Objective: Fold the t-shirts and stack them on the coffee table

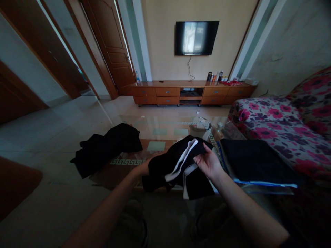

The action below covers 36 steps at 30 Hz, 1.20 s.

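Observation:
I hold a black garment with white stripes [178, 162] above the near edge of a glass coffee table [165, 132]. My right hand [208, 162] grips its right side, with the thumb and fingers closed on the cloth. My left hand [143, 168] is mostly hidden under the garment's left side and seems to clutch it. A folded dark garment [252, 160] lies flat on the table's right end, right of my right hand. A crumpled black garment [108, 146] lies on the table's left end and hangs over the edge.
A sofa with a pink flower cover [284, 124] stands at the right. A low wooden TV cabinet [191, 92] with bottles and a wall TV [196, 37] are at the back. Wooden doors [111, 44] are at the left. Small items [200, 124] lie on the table's far side.

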Each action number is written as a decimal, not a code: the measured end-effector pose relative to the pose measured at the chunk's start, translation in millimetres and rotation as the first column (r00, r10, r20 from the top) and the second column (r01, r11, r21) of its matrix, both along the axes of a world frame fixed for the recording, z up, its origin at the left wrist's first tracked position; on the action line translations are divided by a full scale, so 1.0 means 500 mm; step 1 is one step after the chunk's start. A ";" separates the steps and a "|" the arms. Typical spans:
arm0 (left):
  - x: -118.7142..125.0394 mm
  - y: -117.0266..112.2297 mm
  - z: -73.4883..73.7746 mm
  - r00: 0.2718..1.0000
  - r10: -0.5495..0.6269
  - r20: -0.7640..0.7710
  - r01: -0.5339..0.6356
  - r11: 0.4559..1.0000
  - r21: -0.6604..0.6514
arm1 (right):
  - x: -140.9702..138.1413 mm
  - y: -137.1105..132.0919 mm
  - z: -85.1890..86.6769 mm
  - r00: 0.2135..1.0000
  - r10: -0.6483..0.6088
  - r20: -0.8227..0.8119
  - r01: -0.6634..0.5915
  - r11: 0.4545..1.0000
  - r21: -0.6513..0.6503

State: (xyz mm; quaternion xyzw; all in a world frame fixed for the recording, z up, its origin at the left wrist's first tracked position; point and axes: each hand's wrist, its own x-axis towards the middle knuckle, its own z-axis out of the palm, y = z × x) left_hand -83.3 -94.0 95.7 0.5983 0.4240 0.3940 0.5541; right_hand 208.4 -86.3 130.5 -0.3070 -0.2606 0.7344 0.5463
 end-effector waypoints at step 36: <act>0.140 -0.127 0.046 0.836 0.054 -0.545 0.184 0.910 0.372 | -0.046 -0.039 -0.022 0.992 0.099 -0.077 -0.118 0.941 -0.318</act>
